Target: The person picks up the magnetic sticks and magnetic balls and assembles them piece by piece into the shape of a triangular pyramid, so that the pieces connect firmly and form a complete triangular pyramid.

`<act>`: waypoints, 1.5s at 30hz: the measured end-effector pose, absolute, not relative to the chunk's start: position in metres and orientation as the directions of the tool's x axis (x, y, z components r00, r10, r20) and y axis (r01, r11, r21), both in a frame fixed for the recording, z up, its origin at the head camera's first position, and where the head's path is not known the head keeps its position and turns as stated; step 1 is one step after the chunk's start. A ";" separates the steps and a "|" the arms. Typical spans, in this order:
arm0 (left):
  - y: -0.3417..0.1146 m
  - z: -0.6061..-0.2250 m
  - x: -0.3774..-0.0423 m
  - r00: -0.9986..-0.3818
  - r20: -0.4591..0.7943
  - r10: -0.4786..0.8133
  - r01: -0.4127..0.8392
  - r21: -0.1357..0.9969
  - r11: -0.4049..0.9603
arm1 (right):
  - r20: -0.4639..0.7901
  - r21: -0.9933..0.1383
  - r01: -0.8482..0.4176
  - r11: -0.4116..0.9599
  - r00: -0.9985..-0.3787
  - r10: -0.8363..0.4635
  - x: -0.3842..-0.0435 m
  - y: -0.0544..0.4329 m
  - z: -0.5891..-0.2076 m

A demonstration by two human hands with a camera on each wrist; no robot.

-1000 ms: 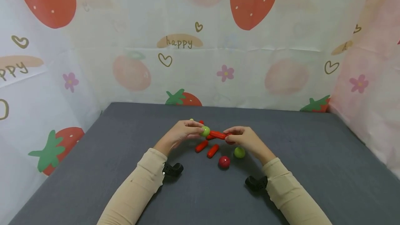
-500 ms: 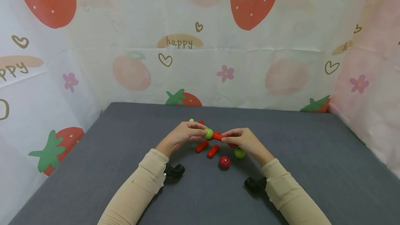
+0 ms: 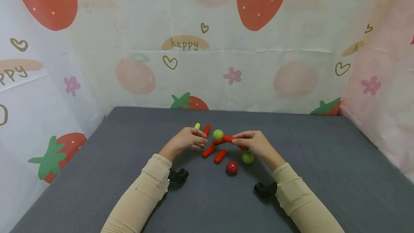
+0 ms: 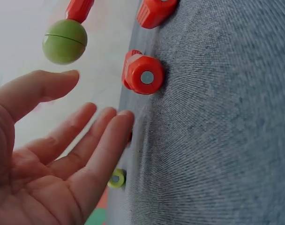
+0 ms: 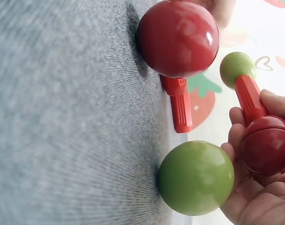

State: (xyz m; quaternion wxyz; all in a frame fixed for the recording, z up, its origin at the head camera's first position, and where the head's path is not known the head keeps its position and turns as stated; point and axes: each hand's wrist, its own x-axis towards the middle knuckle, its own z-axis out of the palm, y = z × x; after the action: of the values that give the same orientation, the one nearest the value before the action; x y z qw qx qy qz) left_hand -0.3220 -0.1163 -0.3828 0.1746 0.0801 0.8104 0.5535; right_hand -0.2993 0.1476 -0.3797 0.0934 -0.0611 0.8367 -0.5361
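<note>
My right hand (image 3: 253,144) pinches a red ribbed rod (image 5: 250,97) between thumb and fingers, raised above the table. A green ball (image 3: 218,135) sits on the rod's far end and a dark red ball (image 5: 266,147) on its near end, by the palm. My left hand (image 3: 185,141) holds nothing; its fingers are spread and slightly bent, a short way left of the green ball. In the left wrist view, the thumb is just below that green ball (image 4: 65,42), with a gap between them. Beneath the hands lie several loose red rods (image 3: 208,151), one with a grey disc on its end (image 4: 147,77).
On the grey table (image 3: 207,204), a red ball (image 3: 232,168) and a green ball (image 3: 248,158) lie in front of my right hand. A yellow-green rod (image 3: 197,126) and another red rod (image 3: 207,129) lie behind my left hand. A strawberry-print cloth (image 3: 207,78) hangs behind.
My left hand has let go of the green ball and drawn back to the left. The ball stays on the end of the rod in my right hand, which has hardly moved.
</note>
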 end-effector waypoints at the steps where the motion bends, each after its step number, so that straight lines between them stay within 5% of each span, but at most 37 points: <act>1: -0.116 -0.383 -0.322 -0.924 -0.204 0.325 -0.065 0.917 0.392 | -0.091 -0.909 -0.001 0.416 -0.975 -0.200 -0.299 0.148 -0.380; 35: -0.109 -0.382 -0.315 -0.892 -0.292 0.345 -0.026 0.795 0.606 | -0.094 -0.917 0.005 0.399 -0.975 -0.203 -0.302 0.149 -0.381; 45: -0.112 -0.376 -0.315 -0.907 -0.259 0.331 -0.023 0.817 0.576 | -0.091 -0.917 0.008 0.399 -0.978 -0.189 -0.305 0.151 -0.383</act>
State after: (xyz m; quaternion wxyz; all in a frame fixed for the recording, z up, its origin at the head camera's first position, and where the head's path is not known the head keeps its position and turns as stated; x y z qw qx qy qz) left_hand -0.3155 -0.1122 -0.3760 0.1959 0.0891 0.8659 0.4515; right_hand -0.3049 0.1506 -0.3834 0.0901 -0.0544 0.8315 -0.5455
